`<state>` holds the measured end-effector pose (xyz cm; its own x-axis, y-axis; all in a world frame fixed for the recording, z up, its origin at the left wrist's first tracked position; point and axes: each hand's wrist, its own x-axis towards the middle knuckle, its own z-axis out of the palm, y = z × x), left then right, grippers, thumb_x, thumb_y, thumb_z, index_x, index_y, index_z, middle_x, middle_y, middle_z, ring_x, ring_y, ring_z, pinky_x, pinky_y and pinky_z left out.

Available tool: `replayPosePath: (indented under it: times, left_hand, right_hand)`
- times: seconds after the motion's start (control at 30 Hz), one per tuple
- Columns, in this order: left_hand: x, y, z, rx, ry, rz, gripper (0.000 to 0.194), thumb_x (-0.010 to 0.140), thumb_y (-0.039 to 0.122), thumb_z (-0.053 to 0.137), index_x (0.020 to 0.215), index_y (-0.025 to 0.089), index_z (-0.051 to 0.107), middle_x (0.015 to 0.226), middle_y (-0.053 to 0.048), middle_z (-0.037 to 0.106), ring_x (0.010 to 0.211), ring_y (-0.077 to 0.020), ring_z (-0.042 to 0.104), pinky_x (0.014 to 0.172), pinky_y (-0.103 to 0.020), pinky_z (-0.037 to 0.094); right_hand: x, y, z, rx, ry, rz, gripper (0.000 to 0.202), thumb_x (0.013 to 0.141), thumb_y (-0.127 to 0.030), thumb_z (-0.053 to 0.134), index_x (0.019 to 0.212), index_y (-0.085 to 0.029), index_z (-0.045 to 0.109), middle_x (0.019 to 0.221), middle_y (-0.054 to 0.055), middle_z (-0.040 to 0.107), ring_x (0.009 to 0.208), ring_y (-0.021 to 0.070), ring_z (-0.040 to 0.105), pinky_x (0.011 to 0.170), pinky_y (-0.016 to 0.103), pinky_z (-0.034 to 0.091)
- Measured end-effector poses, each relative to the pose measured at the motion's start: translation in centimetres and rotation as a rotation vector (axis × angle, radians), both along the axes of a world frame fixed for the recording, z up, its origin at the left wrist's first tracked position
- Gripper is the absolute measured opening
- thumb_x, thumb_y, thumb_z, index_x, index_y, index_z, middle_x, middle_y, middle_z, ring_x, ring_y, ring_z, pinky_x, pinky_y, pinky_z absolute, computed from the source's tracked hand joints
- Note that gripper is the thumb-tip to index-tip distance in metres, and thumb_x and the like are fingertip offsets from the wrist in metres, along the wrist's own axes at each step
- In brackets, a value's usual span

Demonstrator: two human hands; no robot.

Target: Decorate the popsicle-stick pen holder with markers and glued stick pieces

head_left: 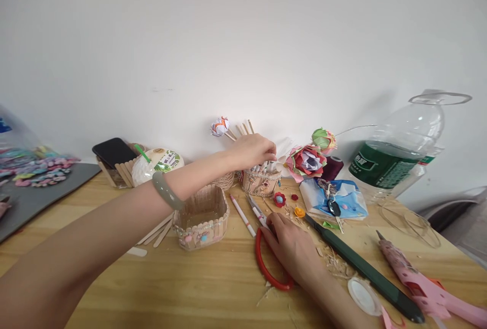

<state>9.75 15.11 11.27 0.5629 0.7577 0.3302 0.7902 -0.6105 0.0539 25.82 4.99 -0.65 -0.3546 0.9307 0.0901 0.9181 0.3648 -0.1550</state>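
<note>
My left hand (254, 150) reaches over a small popsicle-stick basket (261, 185) trimmed with braid. Its fingers are pinched together above the white pens in the basket, and their tips hide what they grip. Lower down, my right hand (289, 243) rests on the table with curled fingers around the end of a white pen (259, 216). Red-handled scissors (261, 263) lie partly under that hand. Another white pen with a red tip (242, 214) lies on the table just left of it. A larger, open stick basket (201, 225) stands below my left forearm.
Paper flowers (306, 161) and a blue packet (346, 199) sit at the right, before a large plastic bottle (391, 159). A dark green cutter-like tool (365, 265) and a pink glue gun (422, 283) lie nearer. A phone (114, 153) and a white drink container (158, 164) are left.
</note>
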Motion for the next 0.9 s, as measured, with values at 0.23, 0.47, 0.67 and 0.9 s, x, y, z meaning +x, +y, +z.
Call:
replayPosePath:
  times: [0.23,0.47,0.67,0.9]
  left_hand:
    - [0.3,-0.6,0.0,-0.038,0.093,-0.029,0.027,0.082,0.028,0.054,0.104,0.021,0.067,0.1,-0.007,0.07,0.091,-0.0238,0.064,0.069,-0.03,0.046]
    - [0.4,-0.9,-0.7,-0.005,0.22,-0.017,0.026,0.079,0.013,0.051,0.1,0.013,0.064,0.101,-0.015,0.066,0.098,-0.0286,0.06,0.072,-0.035,0.047]
    - [0.2,-0.4,-0.9,0.015,0.225,-0.026,0.019,0.082,0.013,0.05,0.09,0.014,0.067,0.094,-0.013,0.065,0.102,-0.0274,0.057,0.075,-0.034,0.046]
    - [-0.5,0.6,-1.0,-0.048,0.075,-0.061,0.024,0.084,0.023,0.05,0.097,0.017,0.07,0.091,-0.009,0.069,0.088,-0.0243,0.064,0.07,-0.032,0.046]
  right_hand:
    - [0.1,0.2,-0.3,0.01,0.007,0.001,0.014,0.093,-0.027,0.046,0.088,-0.019,0.056,0.089,0.006,0.07,0.077,0.0222,0.066,0.058,0.028,0.036]
    - [0.1,0.2,-0.3,0.001,0.013,0.013,0.015,0.093,-0.027,0.045,0.088,-0.019,0.055,0.09,0.007,0.07,0.078,0.0235,0.066,0.058,0.029,0.036]
    - [0.2,0.2,-0.2,0.002,0.012,0.017,0.015,0.094,-0.027,0.044,0.088,-0.018,0.055,0.089,0.007,0.07,0.078,0.0237,0.066,0.058,0.029,0.036]
    - [0.0,0.1,-0.1,0.004,0.013,0.011,0.013,0.093,-0.026,0.047,0.088,-0.018,0.056,0.09,0.007,0.07,0.079,0.0236,0.066,0.057,0.029,0.036]
